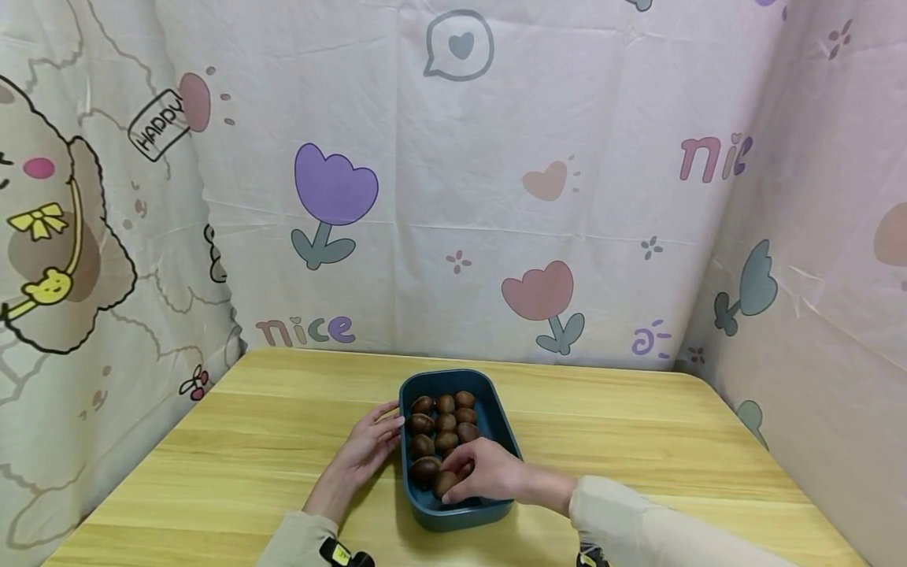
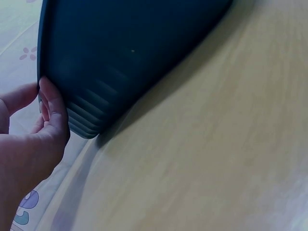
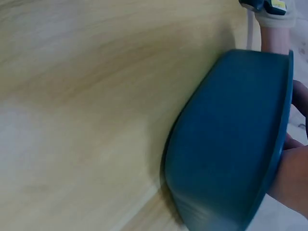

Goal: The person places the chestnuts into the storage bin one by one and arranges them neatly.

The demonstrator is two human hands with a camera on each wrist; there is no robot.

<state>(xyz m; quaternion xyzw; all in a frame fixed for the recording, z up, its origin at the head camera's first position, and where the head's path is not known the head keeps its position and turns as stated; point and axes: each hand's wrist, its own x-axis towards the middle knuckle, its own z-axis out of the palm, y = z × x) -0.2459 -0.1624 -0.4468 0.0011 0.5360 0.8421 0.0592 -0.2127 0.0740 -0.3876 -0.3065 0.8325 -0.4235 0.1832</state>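
Observation:
Brown, glossy chestnuts lie in rows inside a dark blue rectangular box on the table. My right hand reaches over the box's right side and pinches one chestnut near the front end. Some chestnuts under that hand are hidden. At the box's left side, my left hand touches the rim with its fingertips. The left wrist view shows the left hand against the upper edge of the box's outer wall. In the right wrist view, the box wall hides most of the right hand's work.
The box stands on a light wooden table. Printed cloth hangs behind the table and along both sides. Inside the box, a strip of bare floor shows along the right wall.

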